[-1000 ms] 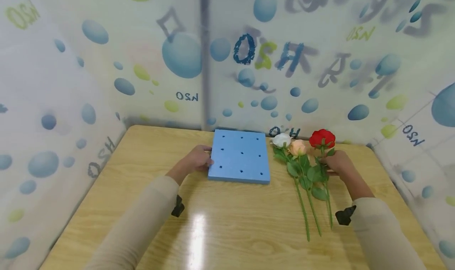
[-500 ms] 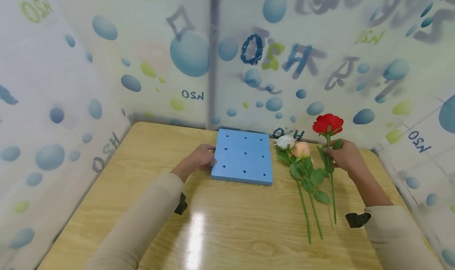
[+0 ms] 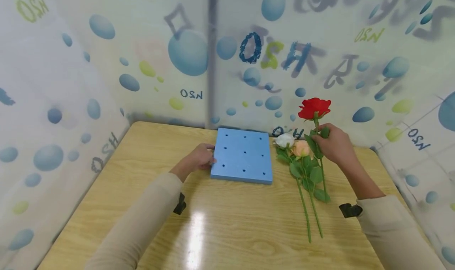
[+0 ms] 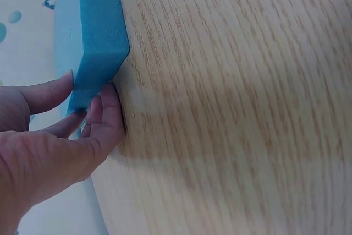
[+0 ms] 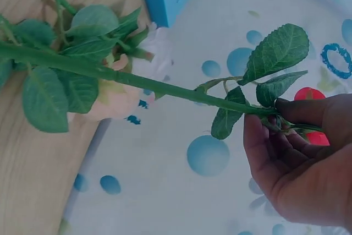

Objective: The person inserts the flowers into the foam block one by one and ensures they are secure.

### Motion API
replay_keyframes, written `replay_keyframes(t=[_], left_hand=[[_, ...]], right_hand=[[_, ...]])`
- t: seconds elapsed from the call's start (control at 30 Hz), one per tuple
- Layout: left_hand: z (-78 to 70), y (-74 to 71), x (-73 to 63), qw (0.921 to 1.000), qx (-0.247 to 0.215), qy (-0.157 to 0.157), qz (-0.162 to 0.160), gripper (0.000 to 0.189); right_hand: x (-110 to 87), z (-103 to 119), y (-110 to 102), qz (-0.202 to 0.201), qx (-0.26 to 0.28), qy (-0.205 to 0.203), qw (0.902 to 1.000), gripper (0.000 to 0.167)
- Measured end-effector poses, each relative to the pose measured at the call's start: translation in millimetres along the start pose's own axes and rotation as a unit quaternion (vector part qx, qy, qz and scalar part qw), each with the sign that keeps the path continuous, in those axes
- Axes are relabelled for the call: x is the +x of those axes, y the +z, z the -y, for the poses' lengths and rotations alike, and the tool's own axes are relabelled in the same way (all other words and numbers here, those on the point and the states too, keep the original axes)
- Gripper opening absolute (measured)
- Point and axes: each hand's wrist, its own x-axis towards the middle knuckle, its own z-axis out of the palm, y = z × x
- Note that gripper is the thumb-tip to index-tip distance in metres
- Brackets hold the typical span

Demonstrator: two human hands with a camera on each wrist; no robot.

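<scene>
Bubble-printed wall (image 3: 241, 9) backs the tabletop (image 3: 249, 222). Over its two o'clock, the right hand (image 3: 335, 143) pinches the red rose (image 3: 314, 109) by its stem (image 5: 181, 93), likely light, springy and best held there, clear of crushable petals (image 3: 318, 104); at twelve, the left hand (image 3: 201, 157) grips the block (image 3: 234, 158), probably stiff foam, by its nine o'clock edge

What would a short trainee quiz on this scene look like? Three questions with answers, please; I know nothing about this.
1. Multiple choice: which flower does the right hand hold? A) white B) peach C) red
2. True or false: the left hand touches a flower.
3. Count: how many holes show in the blue board?

Key:
1. C, the red flower.
2. False; it holds the blue board's edge.
3. Nine.
</scene>
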Motion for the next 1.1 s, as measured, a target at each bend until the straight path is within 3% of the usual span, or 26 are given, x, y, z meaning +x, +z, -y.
replay_keyframes(t=[0.3, 0.73, 1.1], left_hand=[[-2.1, -0.3, 0.9, 0.9999, 0.013, -0.009, 0.001, 0.062], [-3.8, 1.4, -1.5, 0.9999, 0.01, -0.006, 0.001, 0.062], [-4.3, 0.3, -1.6, 0.9998, 0.013, -0.011, 0.001, 0.062]], right_hand=[[7.6, 19.7, -0.6, -0.016, 0.012, -0.017, 0.9997, 0.04], [12.8, 37.8, 2.4, 0.016, 0.059, -0.041, 0.9973, 0.042], [18.7, 50.6, 6.5, -0.001, 0.092, -0.057, 0.9942, 0.038]])
